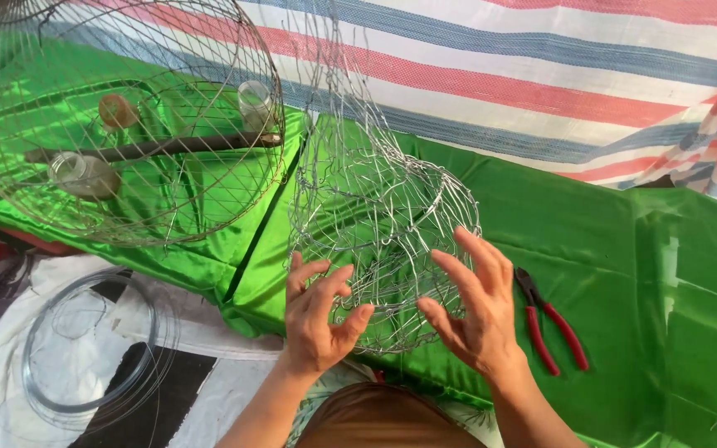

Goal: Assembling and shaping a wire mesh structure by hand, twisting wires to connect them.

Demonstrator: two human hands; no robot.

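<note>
A half-woven wire basket frame of thin silvery wire stands on shiny green cloth, with loose wire ends rising from its top. My left hand grips the lower left rim, fingers curled on the wires. On the lower right side rests my right hand, fingers spread and touching the wire mesh. Red-handled pliers lie on the cloth just right of my right hand.
A larger round wire basket sits at the upper left, with two glass jars and a dark stick seen through it. A coil of wire lies on printed sheeting at lower left. Striped tarpaulin covers the back.
</note>
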